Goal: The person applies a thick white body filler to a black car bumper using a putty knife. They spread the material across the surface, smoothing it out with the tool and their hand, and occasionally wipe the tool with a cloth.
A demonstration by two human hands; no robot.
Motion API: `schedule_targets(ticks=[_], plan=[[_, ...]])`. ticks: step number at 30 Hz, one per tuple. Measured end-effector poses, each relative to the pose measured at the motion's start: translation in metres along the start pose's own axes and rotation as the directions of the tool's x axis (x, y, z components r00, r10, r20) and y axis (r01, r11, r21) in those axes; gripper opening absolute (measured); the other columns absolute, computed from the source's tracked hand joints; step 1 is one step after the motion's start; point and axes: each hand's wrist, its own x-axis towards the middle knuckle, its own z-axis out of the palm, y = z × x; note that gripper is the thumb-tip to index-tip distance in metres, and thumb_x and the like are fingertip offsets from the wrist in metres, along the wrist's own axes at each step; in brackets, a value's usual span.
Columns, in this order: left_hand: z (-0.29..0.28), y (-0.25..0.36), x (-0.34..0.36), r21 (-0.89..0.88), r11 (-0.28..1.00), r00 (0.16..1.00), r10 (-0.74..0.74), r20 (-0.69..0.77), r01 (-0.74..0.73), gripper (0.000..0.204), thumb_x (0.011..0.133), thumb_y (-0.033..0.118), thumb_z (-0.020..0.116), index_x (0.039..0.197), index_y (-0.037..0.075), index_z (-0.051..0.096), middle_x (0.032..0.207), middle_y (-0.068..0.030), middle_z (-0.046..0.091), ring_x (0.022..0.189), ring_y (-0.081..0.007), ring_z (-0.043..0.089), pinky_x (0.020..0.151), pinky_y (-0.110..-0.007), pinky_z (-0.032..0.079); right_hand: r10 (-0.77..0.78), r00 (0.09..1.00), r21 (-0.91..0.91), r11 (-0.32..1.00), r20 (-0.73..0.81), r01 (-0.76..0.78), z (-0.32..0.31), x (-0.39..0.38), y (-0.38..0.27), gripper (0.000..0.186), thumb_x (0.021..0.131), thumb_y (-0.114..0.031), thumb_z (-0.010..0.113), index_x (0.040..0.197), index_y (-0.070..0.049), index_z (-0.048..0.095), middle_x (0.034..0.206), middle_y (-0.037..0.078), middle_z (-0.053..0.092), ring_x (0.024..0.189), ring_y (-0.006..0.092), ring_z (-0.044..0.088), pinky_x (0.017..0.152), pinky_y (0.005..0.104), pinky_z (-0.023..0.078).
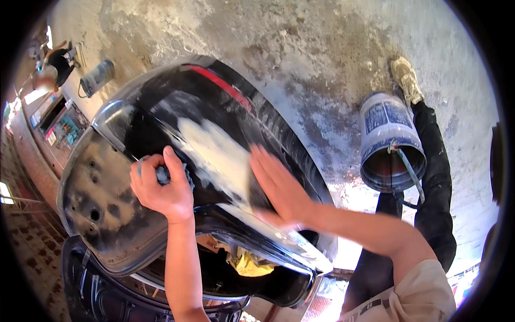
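Note:
My left hand (161,185) is closed round a crumpled blue-grey cloth (185,174), which shows between its fingers and at its side. It is over the black car's rear body panel (177,104), near the panel's inner edge. My right hand (281,190) lies flat on the panel with its fingers stretched out, slightly smeared by motion. Its fingertips touch the edge of a cream-coloured patch of filler (214,150). Under the palm is a dark area that I cannot make out. Whitish dust streaks the black paint around the patch.
A red light strip (220,86) runs along the panel. At the right, a blue-and-white bucket (391,145) lies near a leg in black trousers (432,177). Another bucket (97,78) and a person (56,67) are at the far left. Yellow material (251,265) lies inside the car's opening.

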Motion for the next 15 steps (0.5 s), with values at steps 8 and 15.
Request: schedule_targets(ticks=[8, 15], plan=[[0.000, -0.004, -0.001, 0.004, 0.999, 0.999, 0.050, -0.006, -0.050, 0.023, 0.088, 0.013, 0.075, 0.072, 0.008, 0.059, 0.086, -0.0112, 0.063, 0.078, -0.0314, 0.061, 0.068, -0.042, 0.044, -0.138, 0.981, -0.007, 0.990, -0.134, 0.138, -0.014, 0.062, -0.013, 0.090, 0.096, -0.043, 0.061, 0.158, 0.008, 0.019, 0.165, 0.028, 0.018, 0.154, 0.0410, 0.020, 0.124, 0.0501, 0.020], [-0.002, 0.005, 0.003, 0.002, 1.000, 1.000, -0.006, 0.025, 0.006, 0.026, 0.092, 0.011, 0.070, 0.073, 0.005, 0.055, 0.083, -0.0120, 0.061, 0.080, -0.0336, 0.059, 0.071, -0.042, 0.045, -0.143, 0.989, -0.037, 0.989, 0.027, 0.144, 0.001, 0.001, -0.008, 0.095, 0.092, -0.049, 0.064, 0.157, 0.008, 0.024, 0.164, 0.027, 0.024, 0.153, 0.0414, 0.023, 0.124, 0.0501, 0.024]])
